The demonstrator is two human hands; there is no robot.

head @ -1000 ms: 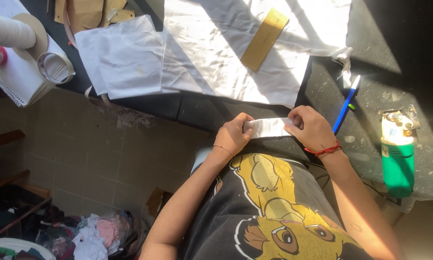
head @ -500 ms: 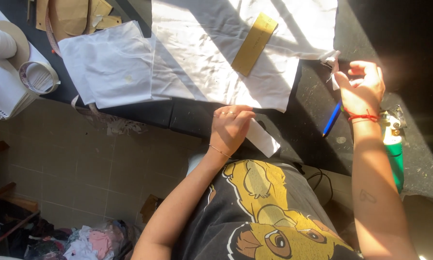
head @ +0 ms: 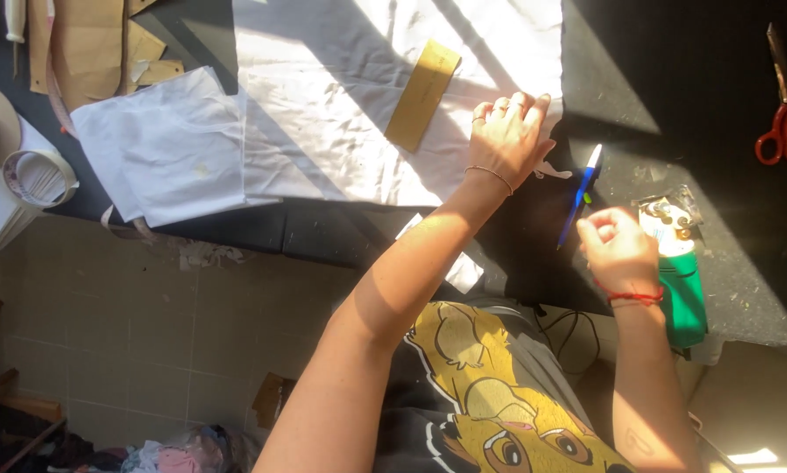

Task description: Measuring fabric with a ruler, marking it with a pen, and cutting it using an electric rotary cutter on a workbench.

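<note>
My left hand (head: 509, 131) lies flat, fingers spread, on the right edge of a large white fabric (head: 341, 105) spread over the dark table (head: 674, 79). A tan rectangular strip (head: 422, 95) lies on the fabric just left of that hand. My right hand (head: 617, 250), with a red wrist cord, is curled shut above the table's near edge; nothing shows between its fingers. A blue pen (head: 579, 194) lies between the two hands. A small white fabric strip (head: 463, 267) rests at the table's edge, partly hidden under my left forearm.
A green container (head: 682, 293) with small metal bits on top stands right of my right hand. Red-handled scissors (head: 783, 114) lie far right. A folded white cloth (head: 166, 149), brown paper pieces (head: 87, 44) and a tape roll (head: 39, 175) sit at the left. Tiled floor lies below.
My left hand left the small white strip and moved up onto the large fabric. My right hand drew back from the fabric's corner toward the green container and closed.
</note>
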